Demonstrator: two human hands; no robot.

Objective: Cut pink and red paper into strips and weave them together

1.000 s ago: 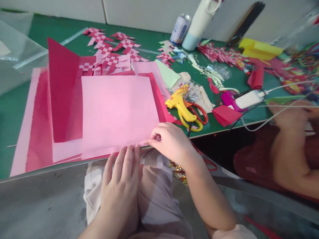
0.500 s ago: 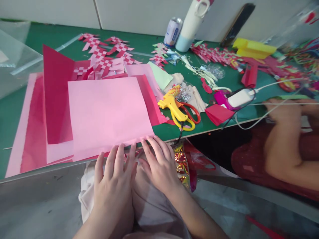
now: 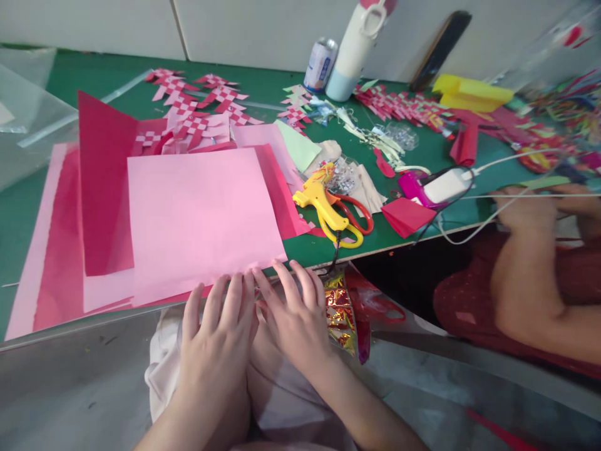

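Note:
A large light pink paper sheet (image 3: 201, 219) lies over darker pink sheets at the table's front edge. My left hand (image 3: 218, 326) has its fingers stretched out, with the fingertips along the sheet's near edge. Just to its right, my right hand (image 3: 298, 319) has its fingers spread. Its index fingertip touches the sheet's near edge close to my left fingers, and its other fingertips lie towards the right corner. My left thumb is mostly hidden. Behind the sheet stands a folded dark pink card (image 3: 106, 194).
Right of the paper lie a yellow glue gun (image 3: 323, 203), red-handled scissors (image 3: 359, 213) and a white plug (image 3: 451, 186) with cables. Woven paper strips (image 3: 188, 106), a can (image 3: 320, 64) and a bottle (image 3: 352, 50) are behind. Another person's arm (image 3: 528, 269) is at right.
My right hand has shifted left along the sheet's near edge, and its index finger is now closer to my left fingers. The view has moved slightly.

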